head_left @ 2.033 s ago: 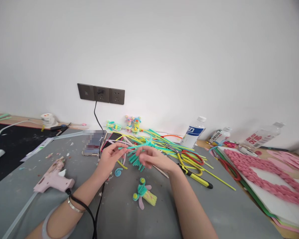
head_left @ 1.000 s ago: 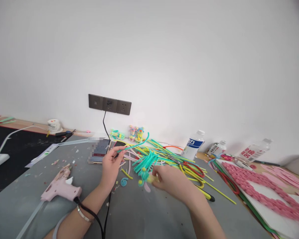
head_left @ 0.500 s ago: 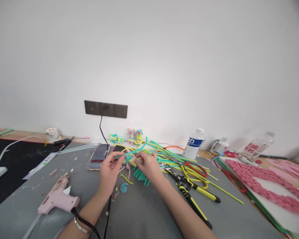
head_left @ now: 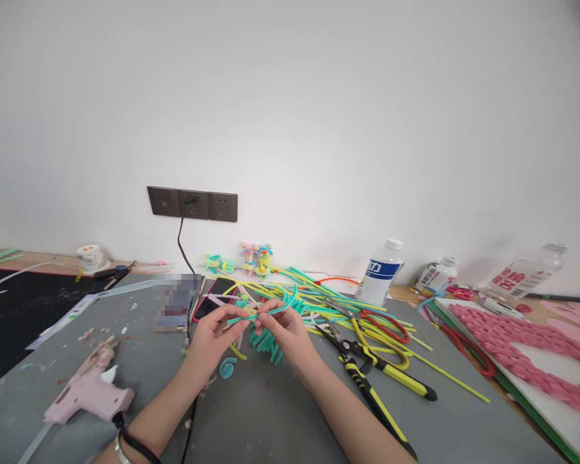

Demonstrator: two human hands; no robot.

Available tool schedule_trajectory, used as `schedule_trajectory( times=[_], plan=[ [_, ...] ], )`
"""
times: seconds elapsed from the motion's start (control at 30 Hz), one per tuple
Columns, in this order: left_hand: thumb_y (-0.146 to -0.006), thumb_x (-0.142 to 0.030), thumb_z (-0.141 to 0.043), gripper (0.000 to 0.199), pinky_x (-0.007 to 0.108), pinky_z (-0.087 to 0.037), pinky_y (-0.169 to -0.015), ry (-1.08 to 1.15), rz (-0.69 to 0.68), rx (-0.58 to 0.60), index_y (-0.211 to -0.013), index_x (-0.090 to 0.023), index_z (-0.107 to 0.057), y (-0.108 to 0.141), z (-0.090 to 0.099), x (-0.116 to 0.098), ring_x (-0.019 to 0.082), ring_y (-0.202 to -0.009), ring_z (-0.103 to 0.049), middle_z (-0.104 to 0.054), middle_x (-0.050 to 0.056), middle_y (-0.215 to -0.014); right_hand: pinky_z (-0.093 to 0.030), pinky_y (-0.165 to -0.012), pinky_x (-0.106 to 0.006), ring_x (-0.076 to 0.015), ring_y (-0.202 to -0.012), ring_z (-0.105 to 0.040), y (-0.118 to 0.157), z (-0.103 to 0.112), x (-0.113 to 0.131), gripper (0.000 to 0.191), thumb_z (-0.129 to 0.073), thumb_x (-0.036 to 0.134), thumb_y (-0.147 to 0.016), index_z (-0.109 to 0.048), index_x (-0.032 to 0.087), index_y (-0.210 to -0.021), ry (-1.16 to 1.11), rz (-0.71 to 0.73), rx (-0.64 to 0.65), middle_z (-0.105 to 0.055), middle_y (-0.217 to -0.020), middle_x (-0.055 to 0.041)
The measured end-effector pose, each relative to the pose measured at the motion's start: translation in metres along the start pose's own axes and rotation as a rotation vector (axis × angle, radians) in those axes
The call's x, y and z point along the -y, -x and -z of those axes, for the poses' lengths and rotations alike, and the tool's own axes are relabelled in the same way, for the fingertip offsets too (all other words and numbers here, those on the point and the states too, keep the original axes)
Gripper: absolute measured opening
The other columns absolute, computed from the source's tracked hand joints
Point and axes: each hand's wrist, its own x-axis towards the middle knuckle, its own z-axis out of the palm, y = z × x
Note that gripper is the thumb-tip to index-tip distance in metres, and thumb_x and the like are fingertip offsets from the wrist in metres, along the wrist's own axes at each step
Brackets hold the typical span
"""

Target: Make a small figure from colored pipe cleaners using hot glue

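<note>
A teal pipe cleaner (head_left: 245, 318) runs between my two hands above the middle of the mat. My left hand (head_left: 217, 332) pinches its left end between thumb and fingers. With thumb and index finger, my right hand (head_left: 281, 325) grips it farther along. Just behind and below my right hand lies a bunch of short teal pipe cleaners (head_left: 267, 345). Long yellow and green pipe cleaners (head_left: 328, 296) spread out behind it to the right. A blue pipe-cleaner coil (head_left: 227, 367) rests on the mat below my hands.
At left lies a pink glue gun (head_left: 89, 390) with a black cord. Yellow-black pliers (head_left: 362, 361) and orange-handled scissors (head_left: 384, 325) sit at right. A white bottle (head_left: 381, 274) stands near the wall. Small pipe-cleaner figures (head_left: 257, 259) stand at the back, near a phone (head_left: 215, 296).
My hands have come closer together. The teal pipe cleaner, which curved up to the right, now lies lower and flatter between them. The view has shifted slightly to the right.
</note>
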Motion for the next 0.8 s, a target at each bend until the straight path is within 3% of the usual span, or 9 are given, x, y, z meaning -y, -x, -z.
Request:
schedule_trajectory(
  times=[0.17, 0.4, 0.8],
  plan=[
    [-0.072, -0.041, -0.077, 0.028, 0.023, -0.045, -0.056, 0.135, 0.12, -0.012, -0.083, -0.016, -0.072, 0.002, -0.001, -0.002, 0.013, -0.058, -0.054, -0.063, 0.003, -0.069, -0.052, -0.068, -0.027, -0.0133, -0.067, -0.063, 0.0, 0.002, 0.003, 0.029, -0.078, 0.044, -0.075, -0.064, 0.019, -0.081, -0.029, -0.024, 0.022, -0.065, -0.076, -0.0001],
    [-0.076, -0.043, -0.074, 0.028, 0.024, -0.044, -0.061, 0.192, 0.231, 0.063, -0.085, -0.017, -0.072, 0.002, 0.002, 0.005, 0.014, -0.067, -0.053, -0.063, 0.004, -0.078, -0.051, -0.066, -0.027, -0.0133, -0.066, -0.06, 0.001, 0.004, 0.007, 0.028, -0.076, 0.045, -0.077, -0.065, 0.018, -0.078, 0.076, -0.061, 0.051, -0.062, -0.074, 0.0],
    [-0.071, -0.039, -0.078, 0.023, 0.022, -0.042, -0.058, 0.213, 0.219, 0.128, -0.074, -0.018, -0.068, 0.005, -0.001, -0.008, 0.012, -0.064, -0.048, -0.058, 0.002, -0.076, -0.051, -0.066, -0.027, -0.0144, -0.069, -0.063, 0.004, 0.011, 0.019, 0.024, -0.077, 0.041, -0.077, -0.068, 0.019, -0.078, 0.076, -0.125, 0.125, -0.063, -0.075, -0.0009]
  ],
)
